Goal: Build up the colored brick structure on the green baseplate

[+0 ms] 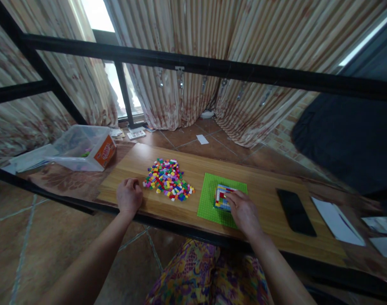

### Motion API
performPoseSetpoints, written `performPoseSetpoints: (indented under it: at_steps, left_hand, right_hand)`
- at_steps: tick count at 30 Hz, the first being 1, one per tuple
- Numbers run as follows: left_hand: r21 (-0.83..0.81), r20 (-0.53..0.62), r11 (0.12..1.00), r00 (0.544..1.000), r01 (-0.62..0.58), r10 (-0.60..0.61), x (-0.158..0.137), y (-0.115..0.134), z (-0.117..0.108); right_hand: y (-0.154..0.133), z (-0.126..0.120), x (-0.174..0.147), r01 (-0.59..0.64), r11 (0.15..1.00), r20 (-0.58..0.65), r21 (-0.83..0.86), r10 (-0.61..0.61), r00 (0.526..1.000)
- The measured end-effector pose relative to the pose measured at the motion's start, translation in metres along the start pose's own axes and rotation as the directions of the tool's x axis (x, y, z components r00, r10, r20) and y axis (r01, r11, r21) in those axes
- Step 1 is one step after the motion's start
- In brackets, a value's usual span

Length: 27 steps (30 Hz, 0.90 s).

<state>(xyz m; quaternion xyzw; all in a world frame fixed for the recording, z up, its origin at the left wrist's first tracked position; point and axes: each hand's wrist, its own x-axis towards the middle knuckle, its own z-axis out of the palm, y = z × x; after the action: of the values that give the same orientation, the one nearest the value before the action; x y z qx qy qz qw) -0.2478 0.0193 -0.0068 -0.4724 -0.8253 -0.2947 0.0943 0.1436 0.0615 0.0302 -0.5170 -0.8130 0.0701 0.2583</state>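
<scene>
A green baseplate (206, 199) lies on the wooden table. On it stands a low, roughly square structure of toy bricks (222, 203), with blue, white, red and yellow showing. My right hand (242, 209) reaches over its right side, thumb and finger pinched on a small toy brick at its top; the fingers hide part of it. To the left is a loose pile of small multicoloured toy bricks (168, 180). Beside that pile my left hand (129, 197) rests on the table with its fingers curled in, and nothing shows in it.
A black phone (295, 212) lies right of the baseplate, with white paper (338, 220) beyond it. A clear plastic box (82, 148) with an orange label stands at the left. The wooden table (260, 190) is long and narrow; a black metal bar (193, 63) crosses in front of the curtains.
</scene>
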Motion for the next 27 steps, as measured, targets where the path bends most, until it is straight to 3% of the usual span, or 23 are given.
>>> performPoseSetpoints:
  at_steps: [8,13,18,22,27]
  left_hand:
    - [0.003,0.005,1.000,1.000,0.003,-0.003,0.000,-0.002,0.002]
    - [0.019,0.021,1.000,1.000,0.021,-0.021,0.000,-0.001,0.002]
    - [0.002,0.021,1.000,0.999,0.024,-0.024,-0.001,0.000,0.000]
    - [-0.007,0.025,1.000,0.999,0.020,-0.020,-0.001,0.001,-0.001]
    - [-0.011,0.030,1.000,0.999,0.017,-0.017,-0.002,0.001,-0.001]
  right_hand:
    - [0.006,0.000,0.001,0.043,0.998,0.053,-0.055,-0.040,0.998]
    - [0.002,-0.002,0.008,0.028,0.999,0.052,0.016,-0.029,0.998]
    - [0.002,-0.002,0.011,-0.112,0.979,0.009,0.168,0.112,0.994]
    - [0.006,0.000,0.011,-0.259,0.943,-0.017,0.207,0.268,0.963]
    - [0.012,0.006,0.014,-0.316,0.921,-0.069,0.228,0.339,0.938]
